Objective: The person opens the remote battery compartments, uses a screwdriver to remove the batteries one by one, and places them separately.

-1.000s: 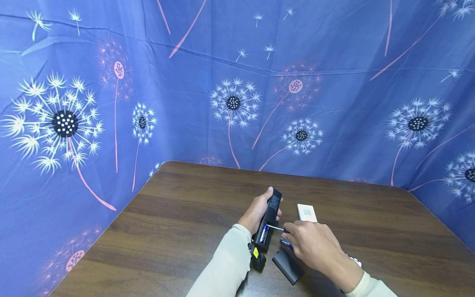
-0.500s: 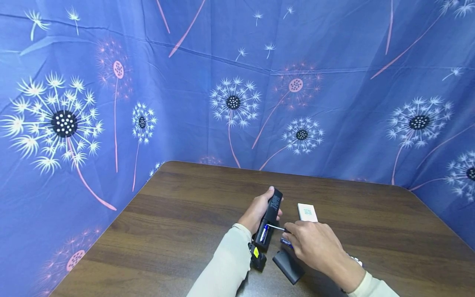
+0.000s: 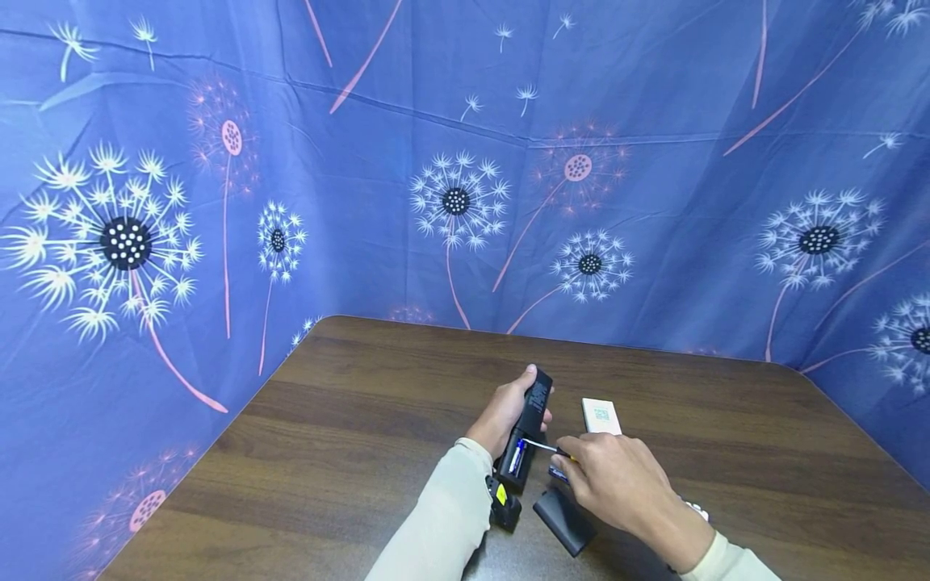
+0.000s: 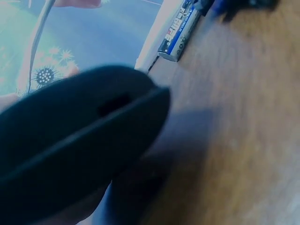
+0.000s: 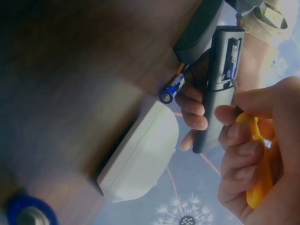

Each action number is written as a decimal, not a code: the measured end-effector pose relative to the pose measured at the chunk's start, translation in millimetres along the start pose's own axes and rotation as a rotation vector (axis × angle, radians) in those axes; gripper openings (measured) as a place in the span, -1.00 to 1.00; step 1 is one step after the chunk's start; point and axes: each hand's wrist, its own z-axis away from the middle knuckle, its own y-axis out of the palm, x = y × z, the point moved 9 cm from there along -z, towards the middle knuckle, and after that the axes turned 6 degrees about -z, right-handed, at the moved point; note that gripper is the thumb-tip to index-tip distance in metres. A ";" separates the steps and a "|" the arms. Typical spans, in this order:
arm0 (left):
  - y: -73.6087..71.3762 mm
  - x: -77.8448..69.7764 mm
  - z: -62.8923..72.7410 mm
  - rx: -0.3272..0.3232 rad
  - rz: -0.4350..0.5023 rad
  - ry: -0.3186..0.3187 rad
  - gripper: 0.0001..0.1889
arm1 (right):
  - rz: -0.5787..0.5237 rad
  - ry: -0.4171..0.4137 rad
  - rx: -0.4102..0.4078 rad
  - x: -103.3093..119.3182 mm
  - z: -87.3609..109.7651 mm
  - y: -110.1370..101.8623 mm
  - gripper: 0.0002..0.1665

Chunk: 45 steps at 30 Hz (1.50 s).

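Observation:
My left hand (image 3: 504,411) grips a black remote control (image 3: 536,403), thumb along its far edge and back facing up. Its battery compartment is uncovered, and a blue-and-white battery (image 3: 517,461) lies inside. My right hand (image 3: 621,480) holds a screwdriver by its yellow handle (image 5: 260,180), fingers curled round it. The thin metal shaft (image 3: 541,445) reaches left into the compartment, its tip at the battery's far end. A second battery (image 5: 173,88) lies loose on the table, partly hidden behind my right hand in the head view. In the left wrist view the remote's dark end blocks the compartment.
The black battery cover (image 3: 564,523) lies on the wooden table (image 3: 349,436) near both hands. Beyond my right hand is a white box-like object (image 3: 601,415). A blue round-ended object (image 5: 30,211) shows at the corner of the right wrist view. Patterned blue cloth (image 3: 465,121) hangs behind the table.
A bit of the yellow handle has come into view beside my right fingers, which have shifted slightly. The remote and my left hand have stayed in place.

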 end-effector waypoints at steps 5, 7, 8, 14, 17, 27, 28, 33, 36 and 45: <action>-0.5 -0.9 -0.7 -0.014 -0.015 0.001 -0.30 | 0.011 0.009 -0.004 -0.9 0.3 -1.4 -0.82; -1.0 -1.5 -0.6 -0.021 -0.017 0.003 -0.29 | 0.021 0.011 -0.002 -1.3 0.5 -1.5 -0.79; -1.1 -1.5 -0.6 -0.023 -0.015 0.003 -0.29 | 0.024 0.012 0.000 -1.4 0.7 -1.4 -0.79; -0.8 1.0 -0.9 -0.027 -0.010 0.006 -0.29 | 0.031 0.027 0.014 -2.2 2.7 -0.2 -0.85; -0.7 2.4 -0.8 -0.025 -0.008 0.006 -0.31 | 0.032 0.035 0.020 -2.6 3.4 0.1 -0.87; 4.5 -0.4 1.3 0.042 0.067 0.007 -0.26 | 0.021 0.056 0.032 -5.3 1.6 -2.6 -0.87; 4.6 -0.8 1.2 0.044 0.065 0.008 -0.25 | 0.020 0.055 0.031 -5.2 1.4 -2.8 -0.87; 4.9 -1.1 -0.2 0.047 0.076 0.006 -0.24 | 0.012 0.062 0.033 -5.4 1.4 -2.7 -0.88; 5.0 -1.1 -0.8 0.048 0.085 0.003 -0.24 | 0.010 0.060 0.027 -5.1 2.1 -3.0 -0.88; 2.9 -0.7 -0.5 0.044 0.088 -0.017 -0.23 | 0.005 0.064 0.024 -6.8 4.1 -2.0 -0.88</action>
